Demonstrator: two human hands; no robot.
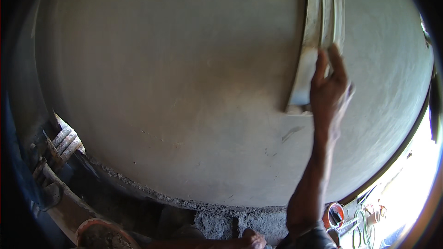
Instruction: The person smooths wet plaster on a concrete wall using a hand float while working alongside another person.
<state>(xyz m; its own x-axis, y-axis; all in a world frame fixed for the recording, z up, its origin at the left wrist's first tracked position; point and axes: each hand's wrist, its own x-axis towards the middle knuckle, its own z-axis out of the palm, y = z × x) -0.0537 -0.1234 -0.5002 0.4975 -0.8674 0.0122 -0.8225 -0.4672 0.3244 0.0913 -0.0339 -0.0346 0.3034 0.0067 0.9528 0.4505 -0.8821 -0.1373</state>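
Note:
A long, pale, ribbed plastering float [325, 11] lies against a smooth grey plastered wall [184, 64], standing nearly upright right of centre. My right hand [331, 85] reaches up from below and grips the float around its lower half. The thumb and fingers close about a raised part there, though the hand covers the grip itself. At the bottom edge, my left forearm crosses from the left, and my left hand [254, 240] is low beneath the wall with its fingers curled. Whatever it may hold is hidden.
Rough mortar [217, 221] runs along the wall's foot. A round container [104, 235] with dark material sits at lower left. At lower right are an orange bucket [333, 216] and a green hose [362, 221]. Stacked blocks [67, 140] show through a gap at left.

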